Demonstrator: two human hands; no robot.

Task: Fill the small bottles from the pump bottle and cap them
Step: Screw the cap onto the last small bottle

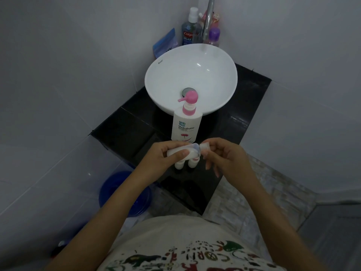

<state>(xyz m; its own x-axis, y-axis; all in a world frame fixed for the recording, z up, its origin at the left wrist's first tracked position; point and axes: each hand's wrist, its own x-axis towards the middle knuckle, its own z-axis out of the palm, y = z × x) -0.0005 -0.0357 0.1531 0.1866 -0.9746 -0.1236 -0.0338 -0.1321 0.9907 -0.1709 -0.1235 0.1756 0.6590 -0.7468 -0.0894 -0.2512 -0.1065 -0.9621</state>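
My left hand (166,156) is closed around a small white bottle (176,153) held on its side, thumb across the body, neck pointing toward my right. My right hand (224,155) pinches a small translucent cap (205,146) between thumb and fingertips, right at the bottle's mouth; whether cap and neck are touching or just apart I cannot tell, as the fingers crowd the join. Below my hands, two more small bottles (185,164) stand upright on the black tiled counter (125,126), close together and partly hidden (only their lower bodies show). The pump bottle (186,125), white with a pink pump head whose spout points left, stands upright on the counter just behind my hands and in front of the white basin (190,75). Behind the basin, beside the chrome tap (209,18), I note a blue mouthwash bottle (188,30), a purple-capped bottle (214,36) and a blue packet (166,43). A blue bucket (117,192) sits on the floor to my left, beside the counter.
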